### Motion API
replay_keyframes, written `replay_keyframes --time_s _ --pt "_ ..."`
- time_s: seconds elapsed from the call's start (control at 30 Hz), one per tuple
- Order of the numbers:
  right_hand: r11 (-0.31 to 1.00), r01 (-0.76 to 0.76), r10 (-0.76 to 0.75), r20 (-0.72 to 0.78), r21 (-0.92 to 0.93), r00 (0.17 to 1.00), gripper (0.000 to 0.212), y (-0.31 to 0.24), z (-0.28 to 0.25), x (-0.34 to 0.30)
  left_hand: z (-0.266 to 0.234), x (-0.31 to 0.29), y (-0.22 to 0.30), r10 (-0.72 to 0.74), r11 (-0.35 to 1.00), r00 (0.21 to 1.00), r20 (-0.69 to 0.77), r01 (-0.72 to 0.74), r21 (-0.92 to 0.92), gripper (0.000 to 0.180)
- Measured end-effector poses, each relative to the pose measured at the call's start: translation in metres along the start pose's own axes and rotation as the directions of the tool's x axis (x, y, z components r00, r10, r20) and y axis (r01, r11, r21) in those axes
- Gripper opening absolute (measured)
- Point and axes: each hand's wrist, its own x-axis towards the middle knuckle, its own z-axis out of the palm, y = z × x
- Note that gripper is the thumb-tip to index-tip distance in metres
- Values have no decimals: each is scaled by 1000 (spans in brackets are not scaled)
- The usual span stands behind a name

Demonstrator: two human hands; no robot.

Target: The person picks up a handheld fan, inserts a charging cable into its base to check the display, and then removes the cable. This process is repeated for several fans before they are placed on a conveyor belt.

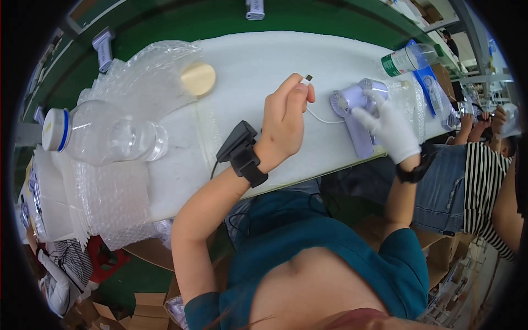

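My left hand [286, 115], bare with a black device strapped at the wrist, pinches the white USB plug [307, 80] of a thin cable between thumb and fingers. From there the white cable [325, 120] curves toward a lavender handheld fan [360, 135] with a round grille at its head. A second lavender fan [373, 84] lies against it, partly covered by my right hand. White-gloved, my right hand [393, 129] has its fingers apart over the two fans, with fingertips at or touching them; the far fingers are partly hidden.
On the white foam-covered table [247, 60] a large clear jar [104, 133] and bubble wrap [113, 201] lie left. A cream round disc [198, 79] sits farther back. A bottle [410, 59] lies at the far right. Another person [487, 187] is close on the right.
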Motion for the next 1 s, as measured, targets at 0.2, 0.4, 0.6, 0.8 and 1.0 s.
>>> replay_keyframes --time_s 0.2,0.4,0.6,0.8,1.0 --pt "969 -229 211 -172 -89 962 55 7 62 -19 7 2 -5 -2 998 1000 6 2 55 23" --pt "957 -102 171 -242 272 955 49 -22 72 -21 5 12 -30 392 714 919 46 -335 615 43" --pt "876 11 100 -204 482 974 50 -50 73 -23 2 14 -11 -52 948 998 -19 55 314 43" --pt "244 -188 -31 201 951 979 44 -62 60 -26 -6 20 -2 56 996 986 -157 -46 71 43" --pt "-396 -545 -420 382 739 823 51 -62 77 -25 -5 19 4 16 999 985 -173 -10 38 37"
